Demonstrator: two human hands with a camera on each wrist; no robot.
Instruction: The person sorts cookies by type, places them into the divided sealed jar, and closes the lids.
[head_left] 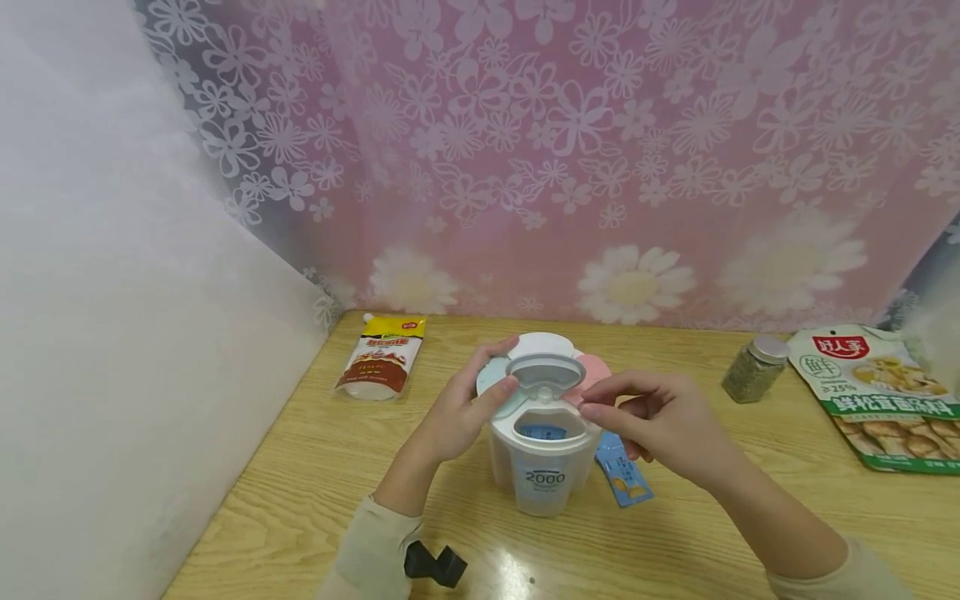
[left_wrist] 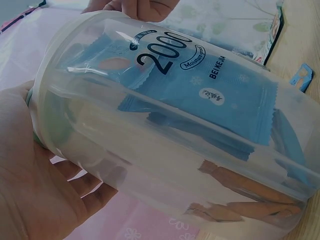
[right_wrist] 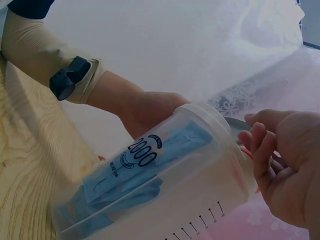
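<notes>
A clear plastic storage canister (head_left: 543,487) marked "2000" stands on the table, with a white lid (left_wrist: 47,75) carrying pastel flaps. Its front flap (head_left: 546,372) is raised over an opening. Blue sachets (left_wrist: 215,95) and several brown-orange packets (left_wrist: 250,197) show through the walls. My left hand (head_left: 461,408) grips the lid's left side, thumb on top. At the lid's right edge is my right hand (head_left: 663,425), its fingers loosely bent and nothing visible between them. In the right wrist view, the right fingertips (right_wrist: 245,139) are close to the raised flap; contact is unclear.
A blue sachet (head_left: 622,473) lies right of the canister. At the back left is a yellow, white and brown pouch (head_left: 382,358). A small glass jar (head_left: 753,371) and a large green and white food bag (head_left: 881,396) occupy the right. A floral curtain (head_left: 525,167) hangs behind.
</notes>
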